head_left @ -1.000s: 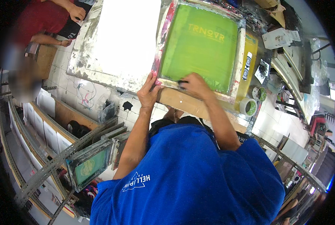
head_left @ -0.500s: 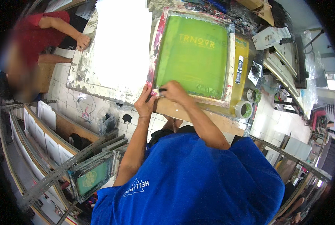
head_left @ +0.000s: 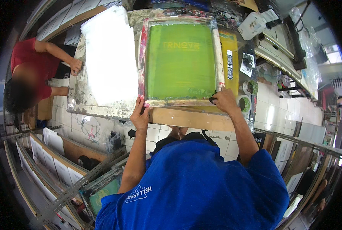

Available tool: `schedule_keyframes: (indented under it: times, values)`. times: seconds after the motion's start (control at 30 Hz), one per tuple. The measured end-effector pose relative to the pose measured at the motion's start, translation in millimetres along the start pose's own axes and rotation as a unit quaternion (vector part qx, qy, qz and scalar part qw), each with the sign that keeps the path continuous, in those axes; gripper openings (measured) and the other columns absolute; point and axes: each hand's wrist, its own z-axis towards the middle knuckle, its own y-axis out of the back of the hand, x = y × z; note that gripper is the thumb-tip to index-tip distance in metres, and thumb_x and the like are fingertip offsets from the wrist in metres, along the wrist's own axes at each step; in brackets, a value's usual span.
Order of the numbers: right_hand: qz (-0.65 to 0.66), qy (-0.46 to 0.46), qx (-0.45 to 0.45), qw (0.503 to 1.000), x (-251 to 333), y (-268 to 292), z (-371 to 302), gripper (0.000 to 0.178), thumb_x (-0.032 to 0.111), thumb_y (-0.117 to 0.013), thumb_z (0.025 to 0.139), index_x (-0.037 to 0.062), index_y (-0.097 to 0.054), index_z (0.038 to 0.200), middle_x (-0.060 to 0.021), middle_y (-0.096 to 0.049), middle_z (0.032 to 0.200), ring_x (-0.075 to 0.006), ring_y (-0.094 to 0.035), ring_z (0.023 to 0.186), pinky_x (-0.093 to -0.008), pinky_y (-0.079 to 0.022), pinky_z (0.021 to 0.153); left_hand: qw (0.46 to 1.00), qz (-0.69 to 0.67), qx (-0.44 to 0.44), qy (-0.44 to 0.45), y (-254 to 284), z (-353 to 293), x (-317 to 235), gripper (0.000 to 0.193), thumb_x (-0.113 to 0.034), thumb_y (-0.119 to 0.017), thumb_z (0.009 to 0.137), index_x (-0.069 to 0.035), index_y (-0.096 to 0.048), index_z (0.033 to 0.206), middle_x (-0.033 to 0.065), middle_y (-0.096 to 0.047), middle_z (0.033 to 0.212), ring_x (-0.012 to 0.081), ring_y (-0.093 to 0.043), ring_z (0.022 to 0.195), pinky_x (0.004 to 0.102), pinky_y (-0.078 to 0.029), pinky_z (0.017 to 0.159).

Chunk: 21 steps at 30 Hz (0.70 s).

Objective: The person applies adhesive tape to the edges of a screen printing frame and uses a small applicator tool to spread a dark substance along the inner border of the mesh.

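The person's two hands are well apart, one at each near corner of a wooden frame. The frame lies flat on a messy table, just ahead of both hands. Inside the frame is a green sheet with faint yellow marks.

The left hand touches the near left corner with its fingers, and its thumb sits lower down. The view is small there, so I can't tell if it grips the wood. The right hand has its fingers closed around a small black thing at the near right corner. A brown board sits low between the two hands.

Ahead and to the left of the left hand is a big pile of white paper. Past the pile, another person in a red shirt has a hand on the table edge.

Just right of the right hand are two round things with green inside. A yellow panel lies ahead of it.

Down and left of the left hand, a wooden rack holds white boards and a round black thing. Near the rack is a clear bag.
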Motion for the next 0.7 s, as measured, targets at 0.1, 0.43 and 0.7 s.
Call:
schedule_keyframes:
  times: [0.1,0.43,0.7]
  values:
    - [0.031,0.03,-0.056,0.997,-8,6,-3,0.023,0.022,-0.073,0.081,0.0076,-0.075,0.098,-0.0183,-0.07,0.098,-0.0347,-0.06,0.106,-0.0448,-0.043,0.096,1.0,0.011,0.002,-0.004,0,2,-9,0.053,0.002,-0.082,0.071,-0.001,-0.068,0.123,0.0231,-0.061,0.133,0.0293,-0.061,0.124,0.0347,-0.051,0.099]
    - [0.231,-0.252,-0.251,0.906,-56,-8,-135,0.026,0.005,-0.073,0.077,0.0,-0.067,0.102,-0.0234,-0.068,0.096,-0.0424,-0.066,0.092,-0.0467,-0.052,0.08,0.949,0.192,0.14,-0.209,-20,7,-55,0.054,-0.041,-0.072,0.08,-0.007,-0.068,0.122,0.0127,-0.064,0.132,0.0379,-0.05,0.132,0.0521,-0.034,0.109]
    - [0.092,-0.243,-0.34,0.904,-44,-54,-141,0.032,0.001,-0.071,0.067,0.0002,-0.068,0.099,-0.025,-0.061,0.1,-0.0453,-0.057,0.094,-0.0523,-0.047,0.082,0.934,0.194,0.239,-0.18,-55,23,-77,0.048,-0.035,-0.089,0.058,-0.011,-0.076,0.097,0.0039,-0.074,0.094,0.0228,-0.065,0.092,0.0395,-0.04,0.085]
